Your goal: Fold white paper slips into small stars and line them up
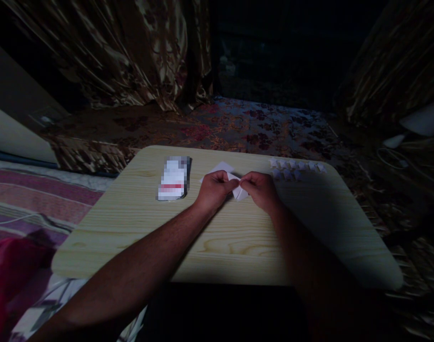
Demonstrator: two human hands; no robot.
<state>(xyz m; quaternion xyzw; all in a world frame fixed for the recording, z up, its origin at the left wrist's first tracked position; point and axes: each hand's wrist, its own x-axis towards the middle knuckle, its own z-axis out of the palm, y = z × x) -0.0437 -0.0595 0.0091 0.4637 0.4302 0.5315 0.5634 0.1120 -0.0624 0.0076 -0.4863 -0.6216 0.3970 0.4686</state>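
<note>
Both my hands meet over the middle of a light wooden table (pixel 231 232). Between them is a small folded piece of white paper (pixel 240 194), its creased lower corner pointing toward me. My left hand (pixel 215 186) pinches the paper's left side between thumb and fingers. On the right side, my right hand (pixel 258 187) pinches it near the top, the fingertips of both hands almost touching. Behind my left hand lies a flat sheet of white paper (pixel 222 166), partly covered by the hand.
Several small folded paper pieces (pixel 298 166) stand in two rows at the table's back right. A blurred-out white object with a red band (pixel 173 178) lies left of my hands. Patterned curtains (pixel 159 52) hang behind. Left of the table is striped bedding (pixel 70 194).
</note>
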